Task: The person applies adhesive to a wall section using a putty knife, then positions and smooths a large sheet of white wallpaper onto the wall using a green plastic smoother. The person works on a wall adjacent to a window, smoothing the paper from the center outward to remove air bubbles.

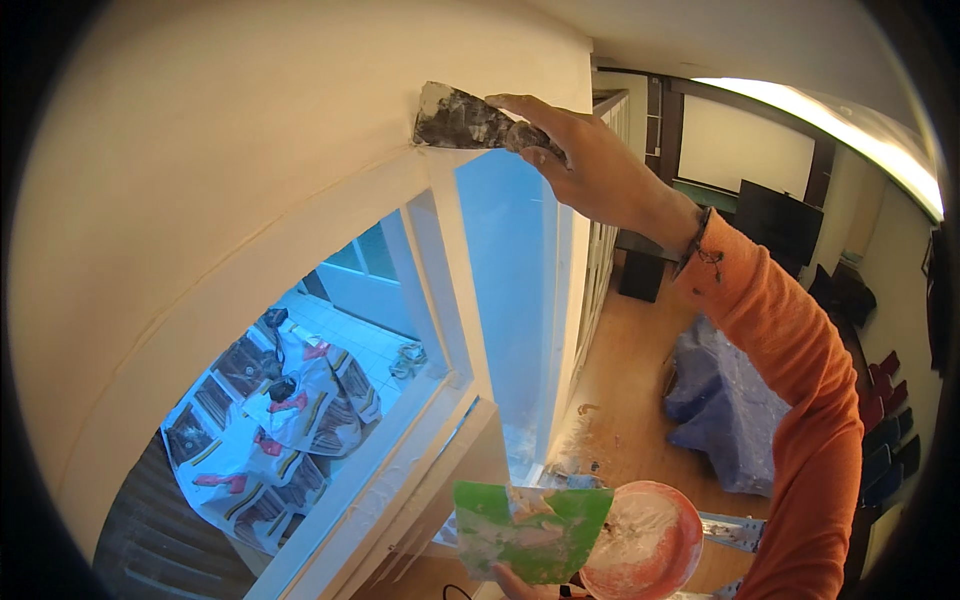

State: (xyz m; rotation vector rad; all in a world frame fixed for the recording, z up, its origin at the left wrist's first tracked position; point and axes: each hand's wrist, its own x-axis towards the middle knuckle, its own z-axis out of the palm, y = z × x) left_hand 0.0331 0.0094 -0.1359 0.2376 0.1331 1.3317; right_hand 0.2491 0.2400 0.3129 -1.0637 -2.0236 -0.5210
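My right hand (610,170), its arm in an orange sleeve, grips a putty-smeared putty knife (462,118). The blade lies against the cream wall (300,110) just above the corner of the white window frame (345,205). Low in the middle, my left hand (515,584) shows only in part, its fingers on the lower edge of a green plastic spreader (530,535). Pale putty is smeared over the spreader's face. Right beside it stands a round red tub (685,545) with pale putty inside.
Through the window, patterned sheets (290,420) cover things on a tiled floor. A blue tarp (725,410) drapes something on the wooden floor at right. Metal steps (733,531) show beside the tub. A dark screen (775,222) and several chairs (885,440) stand farther off.
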